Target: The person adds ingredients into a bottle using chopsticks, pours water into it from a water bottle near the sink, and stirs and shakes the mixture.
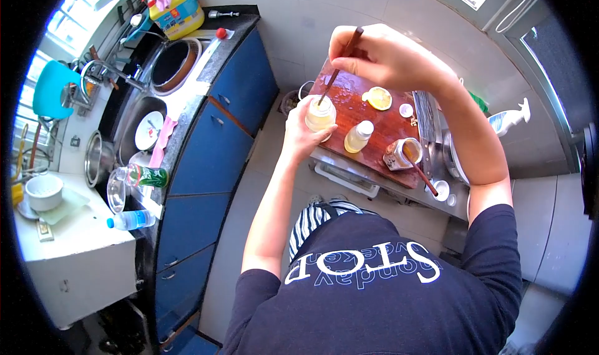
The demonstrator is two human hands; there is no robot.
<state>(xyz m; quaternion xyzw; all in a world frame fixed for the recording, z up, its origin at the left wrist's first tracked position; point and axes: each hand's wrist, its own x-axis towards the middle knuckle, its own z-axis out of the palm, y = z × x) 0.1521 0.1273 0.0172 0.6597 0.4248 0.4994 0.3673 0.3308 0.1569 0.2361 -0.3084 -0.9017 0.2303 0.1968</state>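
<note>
My left grip (299, 132) wraps a clear bottle (320, 119) by the counter's (385, 125) edge, my right grip (375, 58) pinching a chopstick (331, 83) dipped in its mouth; lemon (379, 98) already cut, second bottle (358, 138) part-filled, stirring apparently unfinished

This is a kitchen, with sink (129, 140), tap (129, 79) and blue cabinets (199, 149).

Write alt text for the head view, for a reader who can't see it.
A person's left hand holds a clear bottle of pale liquid while the right hand angles a dark stick into its mouth. On the reddish-brown surface are a second bottle, cut citrus and an open jar.
</note>
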